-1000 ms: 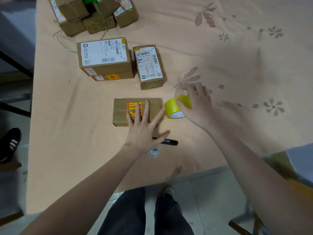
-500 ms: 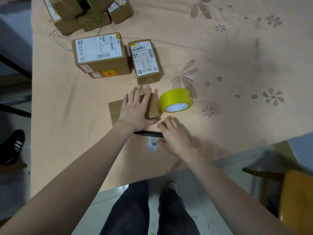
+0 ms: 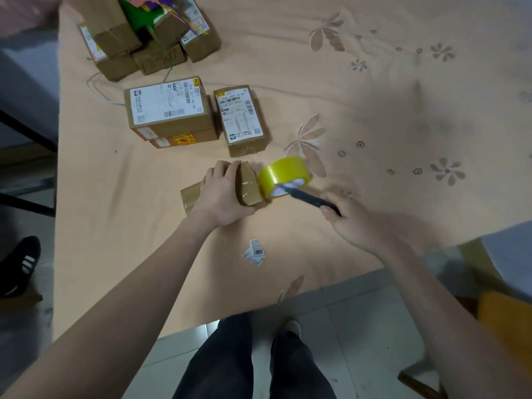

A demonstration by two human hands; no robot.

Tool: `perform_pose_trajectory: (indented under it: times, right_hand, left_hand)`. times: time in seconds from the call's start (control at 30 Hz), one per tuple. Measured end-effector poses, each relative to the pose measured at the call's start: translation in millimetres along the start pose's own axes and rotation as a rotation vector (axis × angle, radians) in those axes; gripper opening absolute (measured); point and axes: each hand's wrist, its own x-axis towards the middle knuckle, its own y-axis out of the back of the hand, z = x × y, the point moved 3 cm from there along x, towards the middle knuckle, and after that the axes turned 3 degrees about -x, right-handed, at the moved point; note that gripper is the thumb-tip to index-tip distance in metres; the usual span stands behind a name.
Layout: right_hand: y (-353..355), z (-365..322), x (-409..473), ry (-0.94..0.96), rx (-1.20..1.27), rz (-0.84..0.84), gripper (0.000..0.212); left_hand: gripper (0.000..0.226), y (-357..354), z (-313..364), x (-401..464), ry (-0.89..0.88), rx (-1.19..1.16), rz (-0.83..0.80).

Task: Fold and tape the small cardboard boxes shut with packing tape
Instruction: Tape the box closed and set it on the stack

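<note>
Left grip (image 3: pixel 221 194) clasping; right grip (image 3: pixel 349 223) curled.

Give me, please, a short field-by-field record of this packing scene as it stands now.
surface: table under a peach cloth with flower patterns
left hand: grips the small cardboard box, which stands tilted on the cloth
right hand: holds a black pen, tip towards the tape
tape: yellow roll just right of the held box
labelled boxes: two behind the held box
box pile: top left
loose item: barcode sticker near the table edge
</note>
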Motion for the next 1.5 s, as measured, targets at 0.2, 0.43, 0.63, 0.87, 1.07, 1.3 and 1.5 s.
perform_pose_trajectory:
  times: [0.2,0.43,0.63,0.87,1.07,1.3,1.5]
  right_hand:
    - [13.3,-40.5,2.0,0.049,0.036,0.133,0.021]
    - [24.5,-81.3,-10.5,0.105,-0.009,0.355,0.023]
    - [34.6,-102.9,-21.8,0.186,-0.103,0.484,0.036]
    - [35.2,-107.2,-14.6,0.207,-0.154,0.476,0.037]
    - [30.9,-108.0,-8.3,0.174,-0.2,0.388,0.031]
    - [25.3,-105.4,-10.7,0.187,-0.205,0.311,0.025]
    - [25.7,-103.1,-3.7,0.172,-0.231,0.255,0.027]
  left_hand:
    - [0.096,7.6,14.9,-9.5,-0.058,-0.062,0.054]
    - [0.091,24.5,37.0,-11.1,-0.029,-0.243,0.183]
    - [0.098,37.6,55.8,-14.0,0.008,-0.314,0.289]
    - [0.096,39.9,67.1,-17.2,0.009,-0.313,0.32]
    - [0.094,38.3,61.2,-16.3,0.006,-0.313,0.303]
    - [0.099,36.0,33.8,-7.4,0.123,-0.367,0.311]
    - [0.096,31.9,25.6,-1.6,0.101,-0.317,0.301]
